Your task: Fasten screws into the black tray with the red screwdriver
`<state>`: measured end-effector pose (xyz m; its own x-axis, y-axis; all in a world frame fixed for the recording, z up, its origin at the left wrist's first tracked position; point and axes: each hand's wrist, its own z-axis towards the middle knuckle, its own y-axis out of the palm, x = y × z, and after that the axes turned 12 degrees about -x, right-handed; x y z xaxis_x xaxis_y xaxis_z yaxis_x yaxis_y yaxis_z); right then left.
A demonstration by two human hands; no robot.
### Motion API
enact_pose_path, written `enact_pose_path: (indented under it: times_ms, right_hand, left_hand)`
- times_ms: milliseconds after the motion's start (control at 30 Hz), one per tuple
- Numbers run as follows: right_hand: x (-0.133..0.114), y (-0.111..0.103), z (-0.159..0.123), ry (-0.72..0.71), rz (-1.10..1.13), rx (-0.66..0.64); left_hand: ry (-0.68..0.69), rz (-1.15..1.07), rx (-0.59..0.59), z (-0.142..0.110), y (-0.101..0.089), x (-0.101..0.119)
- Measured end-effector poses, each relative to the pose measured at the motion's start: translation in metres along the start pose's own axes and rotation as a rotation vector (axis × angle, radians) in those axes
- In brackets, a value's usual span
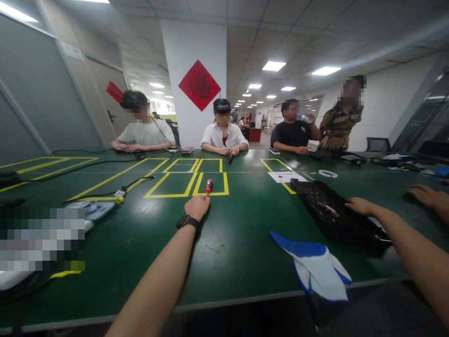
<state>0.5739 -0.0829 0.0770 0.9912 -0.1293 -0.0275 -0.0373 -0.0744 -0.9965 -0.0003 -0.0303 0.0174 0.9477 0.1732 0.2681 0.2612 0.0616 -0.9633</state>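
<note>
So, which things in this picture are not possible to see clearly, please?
All in the head view:
Tip of the screwdriver: hidden by the left hand.
Small items in the black tray: too small and dark to name.
Writing on the white paper: too small to read.
Owner of the hand at far right: cut off by the right edge.

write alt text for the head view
A person's left hand holds a red-handled screwdriver over a green table, while the right hand is at the edge of a black tray. A blue-and-white glove lies at the table's near edge; a person in a white shirt sits opposite.
</note>
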Motion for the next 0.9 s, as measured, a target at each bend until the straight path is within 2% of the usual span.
enact_pose_path:
  times_ms: [100, 233, 367, 500, 600, 667, 800, 867, 900]
  right_hand:
    - [-0.018, -0.015, 0.006, -0.070, 0.030, -0.143]
    - [-0.071, -0.030, 0.018, -0.122, 0.017, -0.174]
    - [-0.160, -0.024, 0.022, -0.253, -0.020, -0.143]
    - [-0.255, 0.003, 0.026, -0.317, -0.003, -0.134]
    - [-0.306, 0.021, 0.029, -0.338, 0.024, -0.121]
    - [-0.328, 0.027, 0.028, -0.332, 0.052, -0.104]
    - [-0.353, 0.026, 0.018, -0.273, 0.108, -0.013]
    - [-0.364, 0.021, 0.012, -0.295, 0.224, 0.081]
    - [-0.371, 0.017, 0.010, -0.350, 0.366, 0.126]
  left_hand:
    - [0.004, 0.002, -0.020, 0.001, -0.001, 0.001]
    - [0.008, 0.012, -0.011, 0.002, -0.001, 0.001]
    - [-0.009, 0.008, -0.022, 0.002, -0.002, 0.003]
    - [0.009, -0.009, -0.031, 0.001, -0.003, 0.004]
    - [0.024, -0.032, -0.023, 0.000, -0.003, 0.002]
    - [0.044, -0.067, -0.014, 0.000, -0.004, 0.001]
    - [0.084, -0.141, 0.060, 0.002, -0.010, 0.002]
    - [0.156, -0.151, 0.128, -0.001, -0.016, 0.006]
    - [0.228, -0.154, 0.148, -0.004, -0.019, 0.010]
